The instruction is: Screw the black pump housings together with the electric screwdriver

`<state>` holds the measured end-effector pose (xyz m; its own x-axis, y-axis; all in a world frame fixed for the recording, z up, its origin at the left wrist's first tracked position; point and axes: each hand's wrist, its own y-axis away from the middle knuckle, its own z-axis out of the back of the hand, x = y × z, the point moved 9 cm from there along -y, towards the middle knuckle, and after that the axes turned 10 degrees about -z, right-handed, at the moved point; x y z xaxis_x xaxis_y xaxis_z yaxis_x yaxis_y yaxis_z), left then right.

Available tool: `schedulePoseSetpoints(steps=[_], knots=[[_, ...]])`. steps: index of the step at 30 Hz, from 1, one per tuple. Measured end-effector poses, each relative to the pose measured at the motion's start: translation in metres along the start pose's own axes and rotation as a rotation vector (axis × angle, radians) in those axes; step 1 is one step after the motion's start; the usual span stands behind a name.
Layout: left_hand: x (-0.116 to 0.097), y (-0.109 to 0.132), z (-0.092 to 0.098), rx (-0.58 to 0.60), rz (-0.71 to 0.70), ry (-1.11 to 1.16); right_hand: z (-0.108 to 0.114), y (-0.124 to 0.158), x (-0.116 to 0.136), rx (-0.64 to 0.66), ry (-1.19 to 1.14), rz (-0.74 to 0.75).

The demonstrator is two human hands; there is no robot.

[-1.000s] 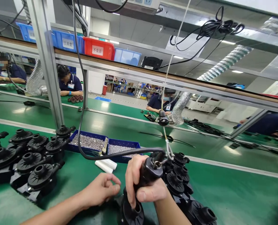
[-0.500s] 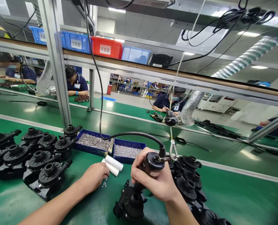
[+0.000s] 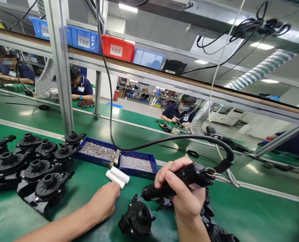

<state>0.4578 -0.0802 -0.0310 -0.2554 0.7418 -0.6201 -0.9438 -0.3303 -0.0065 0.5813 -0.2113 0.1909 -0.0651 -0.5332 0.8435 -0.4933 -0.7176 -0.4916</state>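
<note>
My right hand [image 3: 188, 200] is wrapped round a black electric screwdriver [image 3: 201, 174], tilted almost level with its tip pointing left. Just below that tip, a black pump housing [image 3: 139, 218] with a round central spout rests on the green bench, untouched by either hand. To its left, my left hand [image 3: 105, 201] lies low over the bench with fingers curled together; whatever they hold is hidden. Two white cylinders [image 3: 119, 175] lie side by side just beyond those fingers.
Blue trays hold screws [image 3: 97, 151] and small metal nuts [image 3: 136, 163]. Several black pump housings [image 3: 48, 186] stand on the left, more partly behind my right arm. A black cable [image 3: 139, 147] arches from the screwdriver. A metal post [image 3: 60, 67] rises at left; co-workers sit beyond.
The screwdriver has swung from near upright over the pump housing to a level tilt, lifted off to the right. My left hand has shifted slightly nearer, covering the loose nuts seen before.
</note>
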Motion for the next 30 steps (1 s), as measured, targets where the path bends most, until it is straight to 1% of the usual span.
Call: schedulePoseSetpoints(steps=[2,4,5,6,9,12,16,19,21,24,28,30], knots=[[-0.002,0.001,-0.017,0.018,0.094,0.368,-0.008,0.003,-0.001,0.022,-0.007,-0.002],[-0.004,0.003,-0.039,0.097,0.224,0.704,-0.019,0.007,-0.003,0.061,-0.003,-0.009],[-0.006,0.003,-0.048,0.148,0.274,0.801,-0.024,0.008,-0.004,0.075,-0.004,-0.020],[-0.009,0.003,-0.054,0.194,0.300,0.846,-0.028,0.010,-0.006,0.077,-0.010,-0.038],[-0.014,0.001,-0.061,0.263,0.349,0.997,-0.036,0.013,-0.013,0.065,-0.049,-0.108],[-0.014,0.000,-0.056,0.273,0.370,1.080,-0.042,0.014,-0.016,0.087,-0.071,-0.139],[-0.015,0.003,-0.044,0.259,0.368,1.125,-0.039,0.009,-0.023,0.087,-0.078,-0.187],[-0.019,0.008,-0.035,0.237,0.329,1.194,-0.035,0.004,-0.033,0.100,-0.085,-0.229],[-0.024,0.010,-0.033,0.226,0.287,1.240,-0.036,0.001,-0.038,0.140,-0.091,-0.220],[-0.026,0.011,-0.038,0.226,0.294,1.271,-0.037,0.000,-0.042,0.167,-0.085,-0.229],[-0.026,0.010,-0.050,0.267,0.357,1.252,-0.036,0.000,-0.050,0.126,-0.051,-0.355],[-0.024,0.009,-0.050,0.253,0.384,1.232,-0.038,0.000,-0.053,0.141,-0.056,-0.375]])
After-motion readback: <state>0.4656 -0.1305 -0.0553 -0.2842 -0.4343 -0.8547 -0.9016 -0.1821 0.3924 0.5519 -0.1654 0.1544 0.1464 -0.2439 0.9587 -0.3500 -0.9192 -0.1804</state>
